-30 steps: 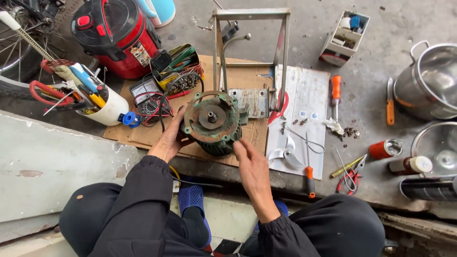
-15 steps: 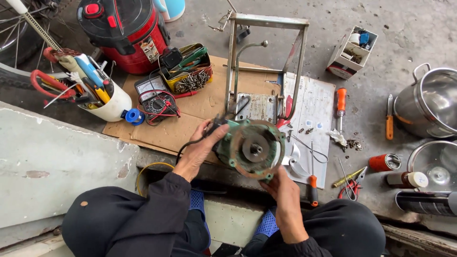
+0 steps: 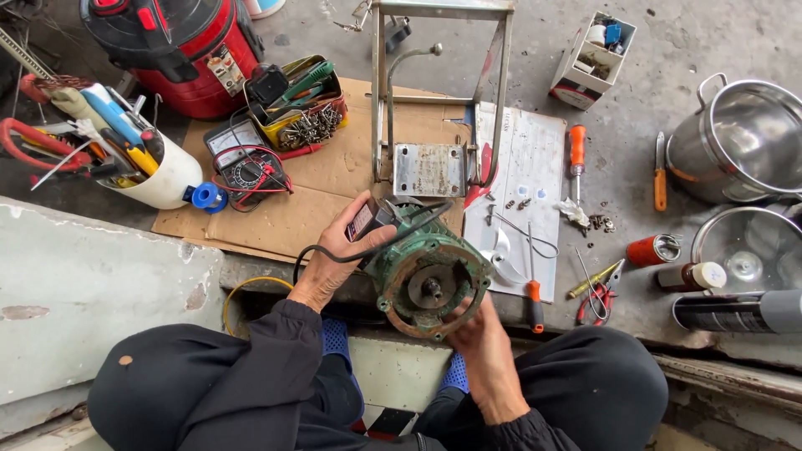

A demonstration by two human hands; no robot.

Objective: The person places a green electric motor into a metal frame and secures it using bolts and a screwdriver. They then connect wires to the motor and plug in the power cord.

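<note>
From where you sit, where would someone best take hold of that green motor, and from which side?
Probably by its round finned body, one hand from each side, as now: the left hand cups the upper left flank of the motor and the right hand supports the lower rim. The open face with the shaft points up at the camera, so the curved sides give the broadest grip.

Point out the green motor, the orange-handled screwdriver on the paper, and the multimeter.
green motor (image 3: 428,280): head view, on the round front end plate beside the shaft.
orange-handled screwdriver (image 3: 577,148): head view, on the orange handle.
multimeter (image 3: 238,159): head view, on its grey face above the dial.
</note>
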